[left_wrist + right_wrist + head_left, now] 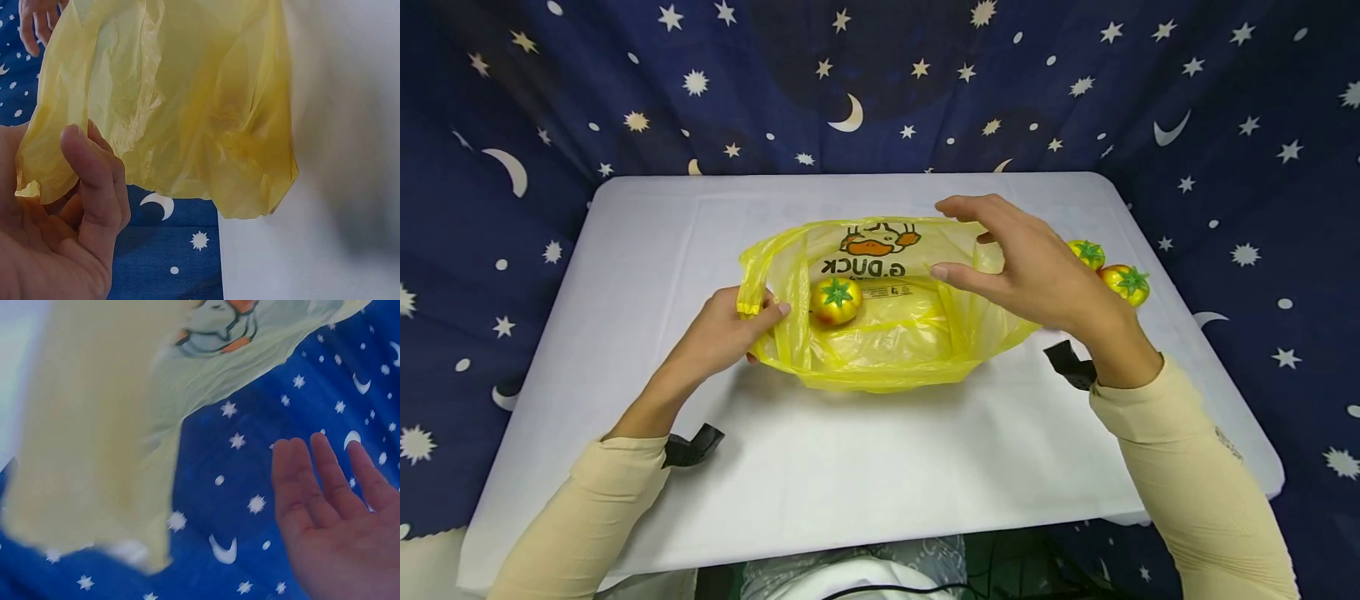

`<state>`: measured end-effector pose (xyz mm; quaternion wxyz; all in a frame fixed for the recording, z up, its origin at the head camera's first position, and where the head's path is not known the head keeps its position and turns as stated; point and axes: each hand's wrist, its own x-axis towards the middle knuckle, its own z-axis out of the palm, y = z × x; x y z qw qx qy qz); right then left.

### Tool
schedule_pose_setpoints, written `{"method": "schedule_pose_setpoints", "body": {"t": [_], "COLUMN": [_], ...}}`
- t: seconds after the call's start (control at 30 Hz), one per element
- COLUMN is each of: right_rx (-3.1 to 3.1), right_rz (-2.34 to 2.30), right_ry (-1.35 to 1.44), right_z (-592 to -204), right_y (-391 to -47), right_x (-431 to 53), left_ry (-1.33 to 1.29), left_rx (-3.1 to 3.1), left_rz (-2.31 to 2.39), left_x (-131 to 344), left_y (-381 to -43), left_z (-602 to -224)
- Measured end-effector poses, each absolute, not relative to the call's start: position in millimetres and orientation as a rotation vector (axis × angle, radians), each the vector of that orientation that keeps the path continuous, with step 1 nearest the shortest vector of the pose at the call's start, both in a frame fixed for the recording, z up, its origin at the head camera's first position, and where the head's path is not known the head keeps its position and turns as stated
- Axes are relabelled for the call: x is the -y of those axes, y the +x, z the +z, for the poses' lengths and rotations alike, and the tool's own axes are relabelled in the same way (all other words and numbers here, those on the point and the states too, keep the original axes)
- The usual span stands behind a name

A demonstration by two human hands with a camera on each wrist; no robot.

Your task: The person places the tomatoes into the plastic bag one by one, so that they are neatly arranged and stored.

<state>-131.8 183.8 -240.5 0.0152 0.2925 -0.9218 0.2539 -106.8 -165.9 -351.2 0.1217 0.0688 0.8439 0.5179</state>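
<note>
A yellow plastic bag [880, 367] with a printed duck and mirrored lettering stands with its mouth spread wide. My left hand [726, 329] pinches the bag's left handle between thumb and fingers, as the left wrist view also shows in the hand [94, 181]. Inside the bag, toward the left, lies a yellow-red tomato [826, 310] with a green leafy top. Over the bag's right side is my right hand [1037, 267], thumb and fingers spread and nothing between them. In the right wrist view the right hand's fingers [322, 487] are extended, apart from the bag.
Two more tomatoes, one [1126, 285] in front of another [1086, 253], lie on the right of the white-covered table [850, 467], partly behind my right hand. A dark blue curtain [895, 108] with stars and moons surrounds the table's back and sides.
</note>
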Motion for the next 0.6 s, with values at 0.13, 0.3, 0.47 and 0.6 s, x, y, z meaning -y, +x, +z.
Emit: {"method": "schedule_pose_setpoints", "body": {"t": [0.13, 0.3, 0.47, 0.6], "right_rx": [2.817, 2.798, 2.772, 2.784], "right_rz": [0.871, 0.924, 0.998, 1.016], "right_ry": [0.847, 0.72, 0.511, 0.346], "right_z": [-243, -247, -260, -276], "right_y": [-130, -129, -127, -130], "right_x": [-202, -225, -256, -276], "left_ry": [0.21, 0.204, 0.203, 0.196], "left_rx": [-2.45, -2.438, -2.427, -2.427], "left_rz": [1.535, 1.563, 1.571, 1.575], "left_x": [166, 166, 166, 171], "left_y": [-107, -107, -109, -109], "left_z": [-353, -356, -359, -359]}}
